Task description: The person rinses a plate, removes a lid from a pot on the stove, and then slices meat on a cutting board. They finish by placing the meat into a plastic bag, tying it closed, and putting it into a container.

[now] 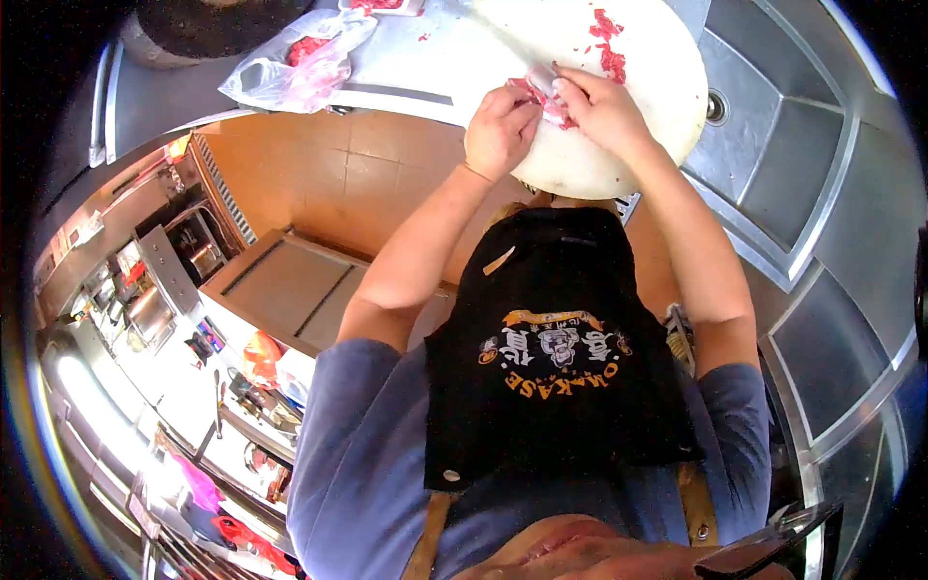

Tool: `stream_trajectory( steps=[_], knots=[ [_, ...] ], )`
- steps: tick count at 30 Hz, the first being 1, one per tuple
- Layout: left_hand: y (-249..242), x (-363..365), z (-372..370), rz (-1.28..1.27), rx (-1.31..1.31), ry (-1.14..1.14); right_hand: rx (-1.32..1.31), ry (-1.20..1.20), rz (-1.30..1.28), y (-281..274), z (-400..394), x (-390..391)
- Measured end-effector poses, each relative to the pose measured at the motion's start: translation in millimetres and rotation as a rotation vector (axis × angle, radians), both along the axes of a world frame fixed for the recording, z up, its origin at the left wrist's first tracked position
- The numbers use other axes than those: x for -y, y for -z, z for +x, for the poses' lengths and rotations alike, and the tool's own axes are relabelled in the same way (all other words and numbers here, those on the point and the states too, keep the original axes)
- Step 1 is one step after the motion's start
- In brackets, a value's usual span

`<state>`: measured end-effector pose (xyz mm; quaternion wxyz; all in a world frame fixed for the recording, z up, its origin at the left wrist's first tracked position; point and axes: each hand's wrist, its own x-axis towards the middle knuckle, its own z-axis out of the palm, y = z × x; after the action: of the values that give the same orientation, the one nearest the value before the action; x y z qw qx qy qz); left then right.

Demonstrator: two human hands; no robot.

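Observation:
A round white cutting board (619,145) lies on the steel counter in front of me. Both my hands are together at its near edge. My left hand (498,130) is curled into a fist around one end of a piece of raw meat (543,92), pink and red with a pale fatty part. My right hand (601,108) pinches the same piece from the other side, fingers bent over it. Chopped red meat scraps (607,43) lie farther back on the board. My black apron (556,358) hangs below my arms.
A clear plastic bag with red meat (290,63) lies on the counter at the left. A steel sink (783,164) with a drain (716,106) is at the right. Below are an orange tiled floor (338,174), a brown box (280,290) and cluttered shelves (164,319).

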<state>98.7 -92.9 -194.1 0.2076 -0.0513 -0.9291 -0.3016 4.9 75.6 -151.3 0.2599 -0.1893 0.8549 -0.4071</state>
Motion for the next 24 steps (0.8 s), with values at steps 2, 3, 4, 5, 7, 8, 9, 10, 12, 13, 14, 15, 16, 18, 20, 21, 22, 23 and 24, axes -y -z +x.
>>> stream_trajectory(
  steps=[2, 3, 4, 5, 7, 8, 9, 10, 12, 13, 14, 15, 16, 18, 20, 21, 22, 23, 24],
  knots=[
    [-1.6, 0.4, 2.1, 0.007, 0.003, -0.002, -0.075, 0.067, 0.025, -4.1, -0.1, -4.9],
    [-3.8, 0.0, 3.3, 0.037, 0.006, -0.048, -0.019, 0.114, -0.024, -18.6, 7.6, -16.1],
    [-5.1, -0.3, 4.1, 0.068, 0.011, -0.095, 0.039, 0.16, -0.073, -29.4, 15.3, -28.6],
    [-4.0, 1.5, 2.2, 0.073, 0.01, -0.098, 0.019, 0.143, -0.075, -25.4, 25.4, -44.6],
    [-3.6, 7.8, -3.7, 0.092, -0.005, -0.123, 0.093, 0.163, -0.097, -24.8, 51.7, -70.2],
    [-5.6, 9.4, -5.5, 0.093, -0.008, -0.122, 0.128, 0.177, -0.11, -24.5, 62.3, -78.4],
    [-10.1, 10.0, -7.7, 0.023, 0.028, -0.126, 0.162, 0.191, -0.123, -24.3, 72.8, -86.6],
    [-13.4, 9.9, -9.6, -0.048, 0.063, -0.128, 0.334, 0.239, -0.15, -23.3, 81.9, -92.6],
    [-16.1, 10.3, -14.0, -0.084, 0.09, -0.127, 0.504, 0.287, -0.184, -27.8, 92.4, -95.6],
    [-16.6, 10.9, -16.6, -0.118, 0.119, -0.128, 0.48, 0.294, -0.152, -31.4, 96.5, -92.6],
    [-14.7, 12.6, -18.1, -0.122, 0.116, -0.122, 0.455, 0.302, -0.121, -34.9, 100.1, -89.5],
    [-14.0, 14.8, -19.0, -0.104, 0.24, -0.096, 0.441, 0.293, -0.084, -40.6, 100.7, -87.1],
    [-13.5, 16.7, -19.8, -0.087, 0.364, -0.07, 0.437, 0.299, -0.091, -43.3, 104.1, -85.4],
    [-16.6, 13.3, -15.1, 0.049, 0.41, -0.129, 0.429, 0.284, -0.079, -48.1, 110.6, -84.0],
    [-22.5, 10.2, -9.0, 0.192, 0.457, -0.188, 0.417, 0.292, -0.125, -42.0, 119.0, -82.2],
    [-24.7, 11.3, -5.1, 0.189, 0.477, -0.215, 0.501, 0.312, -0.154, -43.7, 121.6, -77.5],
    [-25.6, 13.0, -2.1, 0.185, 0.498, -0.243, 0.585, 0.331, -0.183, -45.3, 124.0, -72.3],
    [-25.0, 14.6, 0.9, 0.185, 0.496, -0.241, 0.624, 0.328, -0.14, -47.8, 123.5, -66.7],
    [-24.5, 16.4, 3.8, 0.207, 0.487, -0.239, 0.622, 0.33, -0.141, -43.4, 126.1, -62.8]
  ],
)
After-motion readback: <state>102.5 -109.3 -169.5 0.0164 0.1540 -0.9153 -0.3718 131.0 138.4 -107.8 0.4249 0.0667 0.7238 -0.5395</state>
